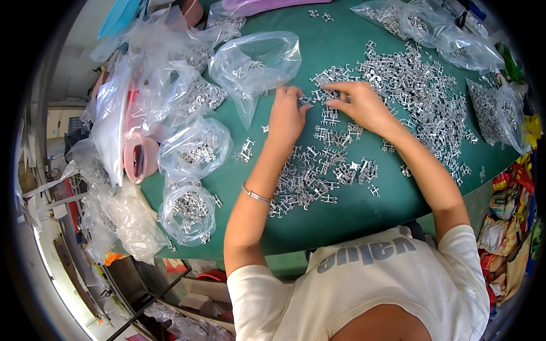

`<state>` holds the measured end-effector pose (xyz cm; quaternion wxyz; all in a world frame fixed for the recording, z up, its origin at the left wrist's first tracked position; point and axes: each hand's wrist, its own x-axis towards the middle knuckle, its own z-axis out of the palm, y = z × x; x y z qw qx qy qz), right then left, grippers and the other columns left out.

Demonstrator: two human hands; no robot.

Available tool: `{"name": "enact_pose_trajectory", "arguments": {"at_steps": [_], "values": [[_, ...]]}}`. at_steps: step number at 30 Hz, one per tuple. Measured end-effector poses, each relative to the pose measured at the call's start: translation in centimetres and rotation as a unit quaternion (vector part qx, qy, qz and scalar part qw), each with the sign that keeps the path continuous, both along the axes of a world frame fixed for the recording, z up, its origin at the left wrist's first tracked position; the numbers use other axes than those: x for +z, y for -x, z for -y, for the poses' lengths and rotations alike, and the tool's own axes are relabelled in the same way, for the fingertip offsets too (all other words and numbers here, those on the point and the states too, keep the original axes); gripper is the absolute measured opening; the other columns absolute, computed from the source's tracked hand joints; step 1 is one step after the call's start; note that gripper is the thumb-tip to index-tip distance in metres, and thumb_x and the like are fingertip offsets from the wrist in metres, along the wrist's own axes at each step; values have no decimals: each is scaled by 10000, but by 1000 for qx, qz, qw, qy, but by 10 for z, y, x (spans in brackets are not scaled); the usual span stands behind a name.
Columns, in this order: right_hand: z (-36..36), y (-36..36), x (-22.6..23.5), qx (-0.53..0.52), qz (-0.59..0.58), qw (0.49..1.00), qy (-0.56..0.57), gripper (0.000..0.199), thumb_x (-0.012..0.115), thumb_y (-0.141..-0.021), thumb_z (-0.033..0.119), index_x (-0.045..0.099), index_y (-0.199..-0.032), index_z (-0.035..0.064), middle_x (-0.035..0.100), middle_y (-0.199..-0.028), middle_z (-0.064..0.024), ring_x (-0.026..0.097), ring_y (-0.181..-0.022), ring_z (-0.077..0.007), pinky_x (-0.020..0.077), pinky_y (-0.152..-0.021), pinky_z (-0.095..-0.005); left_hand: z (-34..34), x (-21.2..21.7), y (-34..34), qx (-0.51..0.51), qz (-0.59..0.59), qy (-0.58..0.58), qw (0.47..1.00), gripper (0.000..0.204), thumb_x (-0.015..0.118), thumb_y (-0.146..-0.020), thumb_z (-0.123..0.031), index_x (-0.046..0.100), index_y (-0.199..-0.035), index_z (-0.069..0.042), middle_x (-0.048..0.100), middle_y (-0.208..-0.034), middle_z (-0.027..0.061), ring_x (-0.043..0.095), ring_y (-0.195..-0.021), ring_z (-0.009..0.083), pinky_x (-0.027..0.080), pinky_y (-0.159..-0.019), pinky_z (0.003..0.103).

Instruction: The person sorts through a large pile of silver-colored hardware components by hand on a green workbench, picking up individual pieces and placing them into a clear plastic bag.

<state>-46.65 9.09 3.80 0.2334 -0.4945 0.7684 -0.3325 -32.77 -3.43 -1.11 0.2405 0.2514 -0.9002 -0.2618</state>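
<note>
Small silver metal pieces with hooked and crossed shapes lie in piles on a green table point(364, 211). My left hand point(286, 116) is curled at the middle of the table, with a small metal piece point(306, 100) between its fingers and thumb. Facing it from the right, my right hand point(362, 107) reaches over the edge of the large pile point(438, 108). Its thumb and forefinger are apart, close above several pieces. Between my forearms spreads a smaller pile point(304, 176). Just beyond my left hand lies a clear plastic bag point(259, 54) with a few pieces in it.
Clear bags of pieces point(196, 150) line the left side, beside a pink container point(140, 159). An open bag point(189, 211) stands at the near left edge. More filled bags lie at the far right point(421, 25) and right edge point(495, 111). Colourful packages point(506, 210) are beyond the table's right edge.
</note>
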Motion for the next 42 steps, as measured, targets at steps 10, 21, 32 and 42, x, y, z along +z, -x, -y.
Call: {"name": "enact_pose_trajectory", "arguments": {"at_steps": [10,21,32,42], "values": [[32,-20,-21,100,-96,990,15,226,659,-734,199,641,-928,85,638,-792,-131,614,-762,-315,476,-642,-415,-9,9,-27,55,-55,-270,960,198,668,-740,2,608,-929,-7,584,-878,36,445,-597,74,404,-565,223],[23,-11,-24,83,203,975,27,193,598,-804,171,576,-956,54,581,-765,-63,549,-569,-138,421,-455,-292,-28,34,-54,13,-266,-632,728,324,565,-829,22,489,-1143,8,589,-1086,94,570,-823,77,471,-677,185],[-6,-82,3,-43,747,659,-80,322,555,-869,347,555,-988,48,599,-884,-66,609,-769,-171,515,-577,-277,-90,73,-102,65,-316,-334,886,283,522,-827,59,533,-1109,52,572,-1049,70,501,-830,64,413,-696,179],[74,-218,42,125,809,540,-194,527,411,-933,311,260,-1318,-16,371,-1254,-234,432,-1138,-357,315,-1005,-511,-175,30,-222,322,-489,-508,632,171,539,-855,-15,551,-1023,8,569,-890,40,448,-668,44,357,-580,172]]}}
